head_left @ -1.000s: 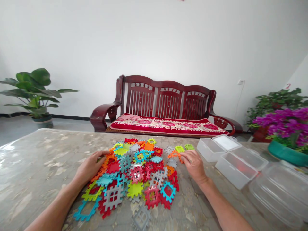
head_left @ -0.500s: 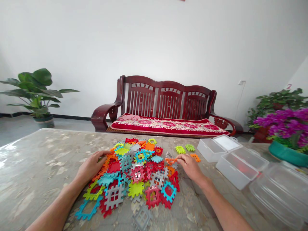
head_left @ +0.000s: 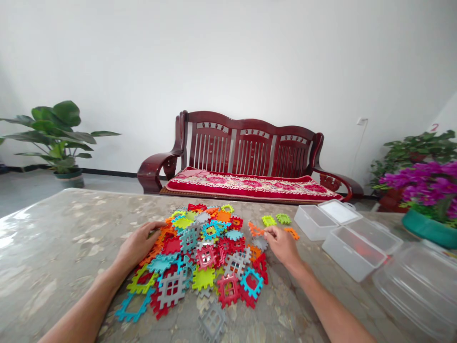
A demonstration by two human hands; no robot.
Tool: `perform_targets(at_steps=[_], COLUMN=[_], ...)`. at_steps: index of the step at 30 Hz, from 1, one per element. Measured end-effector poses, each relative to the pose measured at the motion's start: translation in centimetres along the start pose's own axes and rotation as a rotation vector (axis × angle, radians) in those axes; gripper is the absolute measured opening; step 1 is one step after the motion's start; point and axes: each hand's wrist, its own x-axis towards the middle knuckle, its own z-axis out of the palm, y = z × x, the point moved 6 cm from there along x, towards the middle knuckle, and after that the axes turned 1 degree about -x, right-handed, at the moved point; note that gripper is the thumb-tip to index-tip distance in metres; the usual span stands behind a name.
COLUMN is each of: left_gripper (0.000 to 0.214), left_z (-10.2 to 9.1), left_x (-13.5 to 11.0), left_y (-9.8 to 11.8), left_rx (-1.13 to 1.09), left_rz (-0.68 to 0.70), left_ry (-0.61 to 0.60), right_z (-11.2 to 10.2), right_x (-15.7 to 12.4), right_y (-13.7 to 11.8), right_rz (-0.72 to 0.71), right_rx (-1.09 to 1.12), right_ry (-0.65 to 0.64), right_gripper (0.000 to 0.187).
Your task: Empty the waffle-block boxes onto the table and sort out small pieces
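While I watch through the head camera, my right hand (head_left: 282,243) has thumb and fingertip pinching an orange piece (head_left: 255,229) by its near end, just off the right side of the heap (head_left: 204,277). That end hold probably leaves the rest of it open to view; whether it clears the table (head_left: 67,247), I can't tell. My left hand (head_left: 141,242) curls over the heap's left edge, touching the orange pieces (head_left: 163,239) there, perhaps to keep the slope from sliding; I can't tell whether its fingers grip anything. Two green pieces (head_left: 268,220) and an orange frame (head_left: 292,233) lie apart beyond my right hand, where they seem easier to pick out than in the jumble. The clear boxes (head_left: 343,262) sit open farther right, within that arm's reach, I judge.
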Motion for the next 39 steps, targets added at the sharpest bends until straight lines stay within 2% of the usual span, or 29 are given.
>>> perform_targets(at_steps=[2,6,9,11,14,18,20,22,26,29,31,35,39], left_gripper=[0.043,0.042,0.042,0.042,0.042,0.041,0.041,0.041,0.042,0.043,0.044,0.045,0.043], left_z=[0.0,-0.2,-0.3,-0.4,-0.3,-0.3,-0.3,-0.3,-0.3,-0.3,-0.3,-0.2,-0.2], left_x=[-0.1,-0.2,-0.3,-0.3,-0.2,-0.2,-0.2,-0.2,-0.3,-0.3,-0.3,-0.3,-0.3], left_y=[0.2,0.4,0.6,0.6,0.5,0.5,0.4,0.4,0.5,0.5,0.5,0.5,0.6], left_rx=[-0.006,0.011,0.025,0.034,0.036,0.019,0.02,0.024,0.029,0.03,0.034,0.044,0.033], left_rz=[-0.005,-0.023,-0.02,-0.019,-0.008,0.005,0.001,0.002,-0.004,-0.01,-0.015,-0.025,-0.021], left_ry=[-0.001,0.0,0.005,0.008,0.006,0.013,0.016,0.016,0.014,0.014,0.003,-0.016,0.002], right_z=[-0.2,0.8,1.7,1.9,1.4,0.1,-0.1,0.3,1.7,1.8,2.1,3.7,4.2], right_x=[0.0,-0.6,-0.9,-0.8,-0.2,0.1,-0.1,-0.1,0.3,0.2,-0.3,-1.5,-1.8], right_y=[-0.3,-0.9,-0.8,-0.5,-0.2,-0.9,-1.6,-2.0,-1.3,-0.8,-1.2,-3.2,-3.7], right_rz=[0.015,0.134,0.203,0.197,0.107,0.001,-0.048,-0.068,-0.026,-0.03,-0.099,-0.261,-0.277], right_rx=[0.087,0.378,0.346,0.271,0.086,-0.273,-0.276,-0.161,0.048,-0.041,-0.108,-0.18,-0.265], right_ry=[0.027,-0.137,-0.272,-0.311,-0.244,-0.005,0.07,0.061,-0.069,-0.021,-0.003,-0.115,-0.157], right_gripper=[0.023,0.03,0.026,0.022,0.02,0.017,0.015,0.02,0.027,0.028,0.025,0.02,0.02])
